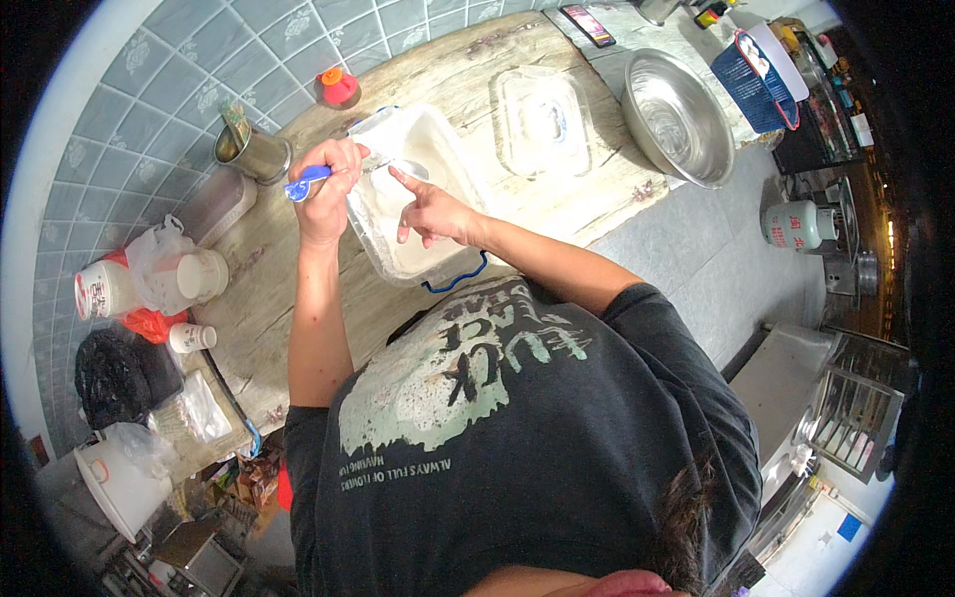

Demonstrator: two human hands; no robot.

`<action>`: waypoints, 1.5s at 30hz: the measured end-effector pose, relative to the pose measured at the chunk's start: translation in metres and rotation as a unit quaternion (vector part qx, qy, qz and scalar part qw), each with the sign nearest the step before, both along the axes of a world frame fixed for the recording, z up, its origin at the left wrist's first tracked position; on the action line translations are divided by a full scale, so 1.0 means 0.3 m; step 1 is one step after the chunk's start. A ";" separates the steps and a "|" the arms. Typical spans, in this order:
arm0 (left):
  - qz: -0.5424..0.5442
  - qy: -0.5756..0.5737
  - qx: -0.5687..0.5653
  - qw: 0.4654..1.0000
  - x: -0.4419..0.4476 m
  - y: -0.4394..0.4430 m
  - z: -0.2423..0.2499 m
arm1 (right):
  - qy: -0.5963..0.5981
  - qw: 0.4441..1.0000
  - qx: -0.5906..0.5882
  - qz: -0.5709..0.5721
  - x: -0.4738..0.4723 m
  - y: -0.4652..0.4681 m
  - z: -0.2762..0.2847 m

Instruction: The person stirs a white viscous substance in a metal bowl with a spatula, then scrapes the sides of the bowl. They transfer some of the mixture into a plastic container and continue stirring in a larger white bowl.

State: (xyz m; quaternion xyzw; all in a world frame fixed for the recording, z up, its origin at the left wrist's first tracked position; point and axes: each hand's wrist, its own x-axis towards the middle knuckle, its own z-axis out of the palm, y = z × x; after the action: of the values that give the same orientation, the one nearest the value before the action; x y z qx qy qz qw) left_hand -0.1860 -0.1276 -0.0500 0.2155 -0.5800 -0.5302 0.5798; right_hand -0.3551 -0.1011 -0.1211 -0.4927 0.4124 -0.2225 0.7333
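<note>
My left hand (327, 190) grips the blue handle of a metal spoon (406, 170), whose bowl hangs over a clear plastic storage box (380, 257). My right hand (439, 213) holds nothing; its index finger points at the spoon bowl, close to or touching it, and its other fingers are partly curled. White powder (425, 257) that looks like flour lies inside the box. A blue clip handle (456, 282) hangs on the box's near side. To the right, a translucent plastic lid (543, 123) lies flat on the wood-patterned table (440, 71).
A wide stainless steel bowl (677, 119) stands at the right, with a phone (588, 26) behind it. Near the tiled wall are a red squeeze bottle (338, 88) and a metal canister (257, 155). Paper cups (192, 338) and bags crowd the left; a gas cylinder (792, 225) stands beyond.
</note>
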 end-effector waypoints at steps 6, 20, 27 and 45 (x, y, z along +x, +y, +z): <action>-0.015 -0.026 -0.009 1.000 0.004 -0.004 -0.003 | -0.144 0.988 0.049 -0.033 0.036 -0.086 -0.014; -0.009 -0.015 -0.012 1.000 0.019 0.008 -0.015 | -0.172 0.976 0.132 0.016 -0.025 -0.026 -0.038; 0.004 -0.021 -0.004 1.000 0.012 0.000 -0.022 | -0.283 0.944 0.162 -0.052 -0.082 0.010 -0.045; 0.004 -0.025 -0.030 0.999 0.023 0.017 -0.019 | -0.341 0.923 0.166 -0.063 -0.047 -0.071 -0.053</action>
State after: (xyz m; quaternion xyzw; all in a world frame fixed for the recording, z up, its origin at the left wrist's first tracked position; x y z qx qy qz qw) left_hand -0.1791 -0.1223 -0.0557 0.2133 -0.6096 -0.5045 0.5730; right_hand -0.3692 -0.1224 -0.1368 -0.2315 0.1984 -0.3508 0.8854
